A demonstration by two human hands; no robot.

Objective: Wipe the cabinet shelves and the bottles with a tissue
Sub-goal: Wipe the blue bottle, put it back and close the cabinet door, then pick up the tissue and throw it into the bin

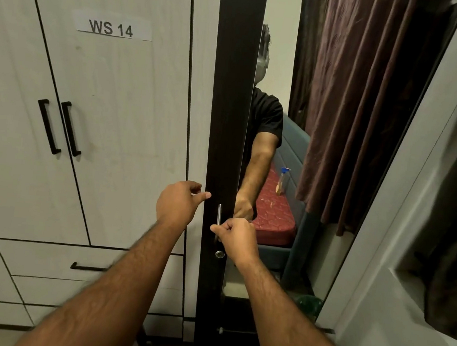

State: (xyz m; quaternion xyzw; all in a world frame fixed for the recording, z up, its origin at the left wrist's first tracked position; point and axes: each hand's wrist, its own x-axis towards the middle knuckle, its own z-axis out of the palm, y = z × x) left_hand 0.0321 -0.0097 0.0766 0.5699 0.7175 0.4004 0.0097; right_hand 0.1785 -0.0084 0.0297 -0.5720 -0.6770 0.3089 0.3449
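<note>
1. The right hand [236, 236] was curled in a fist round the thin metal handle [219, 213] of the dark door [231, 117], thumb pointing left across the bar

2. Just below that grip sat a round lock [219, 254] on the same door

3. Left of the grip and slightly higher, the left hand [178, 203] hovered with fingers loosely curled, holding nothing, its thumb tip at the door's left edge

4. Right of the grip, the door's mirror [282, 66] reflected a person's arm in a black sleeve, a red mattress [273, 219] and a spray bottle [282, 181] standing on it

5. Well left of the grip stood the white cabinet [100, 132] with two black handles [58, 127] and a label [111, 26] reading WS 14; drawers [59, 262] lay below

6. Far right and above the grip hung a dark maroon curtain [368, 102]

7. No tissue or shelf could be seen
</note>
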